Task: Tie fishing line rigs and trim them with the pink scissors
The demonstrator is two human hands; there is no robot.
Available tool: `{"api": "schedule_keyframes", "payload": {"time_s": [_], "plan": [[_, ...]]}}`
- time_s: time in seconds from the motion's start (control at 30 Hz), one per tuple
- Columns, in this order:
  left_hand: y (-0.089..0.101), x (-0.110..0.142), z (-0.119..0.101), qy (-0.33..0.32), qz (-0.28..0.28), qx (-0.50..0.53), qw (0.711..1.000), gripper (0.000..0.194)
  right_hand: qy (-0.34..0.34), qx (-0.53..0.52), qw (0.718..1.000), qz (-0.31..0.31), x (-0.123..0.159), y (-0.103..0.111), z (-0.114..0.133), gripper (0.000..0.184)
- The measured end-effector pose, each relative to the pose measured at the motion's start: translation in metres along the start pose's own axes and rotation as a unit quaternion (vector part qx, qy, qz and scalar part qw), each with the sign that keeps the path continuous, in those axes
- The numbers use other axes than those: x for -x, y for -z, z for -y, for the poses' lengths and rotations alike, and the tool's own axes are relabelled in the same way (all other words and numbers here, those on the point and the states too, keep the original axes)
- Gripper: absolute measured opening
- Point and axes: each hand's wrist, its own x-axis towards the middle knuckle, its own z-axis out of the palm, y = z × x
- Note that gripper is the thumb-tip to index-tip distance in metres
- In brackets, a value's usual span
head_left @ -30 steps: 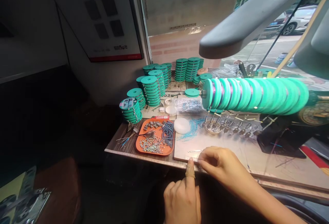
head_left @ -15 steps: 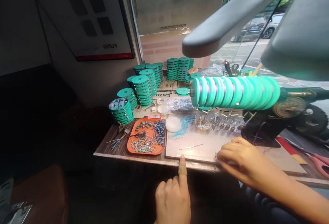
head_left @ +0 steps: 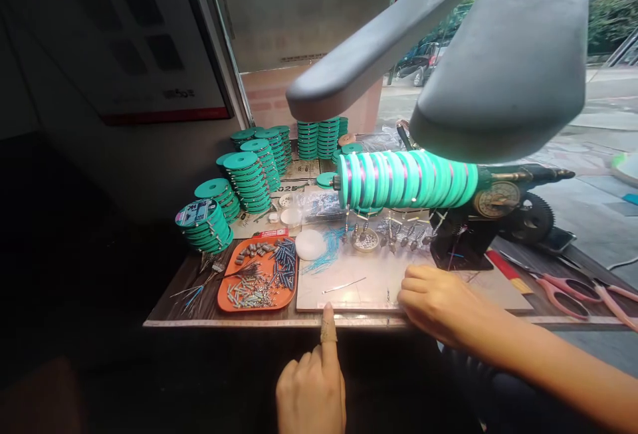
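My left hand (head_left: 312, 387) is at the front edge of a pale board (head_left: 349, 298). Its index finger, wrapped in a tan bandage (head_left: 328, 333), stretches to the board's edge while the other fingers curl in. Just beyond the fingertip lies a thin needle-like piece (head_left: 343, 285). On the board's right part, my right hand (head_left: 436, 301) is closed, knuckles up; whatever its fingers hold is hidden. A small metal fitting (head_left: 388, 294) is just left of it. An orange tray (head_left: 222, 298) of sinkers, springs and small metal parts stands left of the board.
Green line spools (head_left: 409, 180) sit in a row on a geared winder (head_left: 498, 201), weighted rigs hanging below. More spools (head_left: 244, 181) are stacked at the back left. A grey lamp (head_left: 498, 88) overhangs the bench. Pink-handled scissors (head_left: 568, 298) lie right, beside a white disc (head_left: 310, 245) and bead dish (head_left: 365, 240) further left.
My view has swung right, so the bench appears further left. My right hand has moved slightly right of the small fitting, its fingers curled in more. My left hand keeps its pose.
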Motion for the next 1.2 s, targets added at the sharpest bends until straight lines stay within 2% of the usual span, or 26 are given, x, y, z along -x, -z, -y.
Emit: {"api": "schedule_keyframes", "payload": {"time_s": [0.33,0.4,0.47,0.53,0.6,0.67,0.73,0.8,0.83,0.9,0.97,1.03,1.1,1.2], "plan": [[0.001,-0.002,-0.002,0.013,0.005,0.033,0.999,0.057,0.001,0.000,1.000,-0.005,0.000,-0.001,-0.001,0.025],[0.006,-0.004,0.003,0.035,0.008,0.100,0.994,0.056,0.007,-0.013,1.000,-0.012,0.000,0.001,-0.002,0.024],[0.018,-0.009,0.011,0.075,0.002,0.232,0.970,0.056,0.006,-0.068,0.997,-0.038,0.001,0.006,-0.001,0.023],[0.035,-0.015,0.016,0.116,-0.029,0.409,0.905,0.055,-0.029,-0.181,0.980,-0.075,0.002,0.013,0.005,0.022],[0.050,-0.022,0.014,0.117,-0.062,0.568,0.812,0.039,-0.091,-0.313,0.938,-0.113,0.002,0.018,0.014,0.019],[0.056,-0.028,0.005,0.087,-0.009,0.681,0.727,0.007,-0.147,-0.418,0.884,-0.146,0.001,0.019,0.026,0.019],[0.051,-0.033,-0.008,0.121,0.045,0.762,0.634,0.006,-0.171,-0.480,0.843,-0.172,-0.002,0.017,0.039,0.020],[0.041,-0.038,-0.020,0.181,0.054,0.827,0.529,0.010,-0.174,-0.513,0.821,-0.181,-0.005,0.013,0.049,0.021],[0.036,-0.039,-0.024,0.194,0.050,0.851,0.486,0.012,-0.171,-0.523,0.815,-0.183,-0.007,0.011,0.053,0.021],[0.030,-0.042,-0.029,0.198,0.037,0.884,0.421,0.014,-0.163,-0.533,0.809,-0.188,-0.010,0.009,0.059,0.020],[0.029,-0.043,-0.032,0.190,0.035,0.908,0.373,0.012,-0.160,-0.534,0.807,-0.195,-0.013,0.007,0.062,0.018],[0.030,-0.043,-0.032,0.179,0.043,0.922,0.340,0.009,-0.165,-0.526,0.810,-0.200,-0.014,0.006,0.063,0.018],[0.031,-0.043,-0.031,0.167,0.057,0.927,0.331,0.008,-0.168,-0.509,0.820,-0.199,-0.014,0.006,0.063,0.020],[0.033,-0.043,-0.029,0.153,0.079,0.924,0.342,0.009,-0.159,-0.458,0.853,-0.193,-0.013,0.008,0.061,0.020]]}}
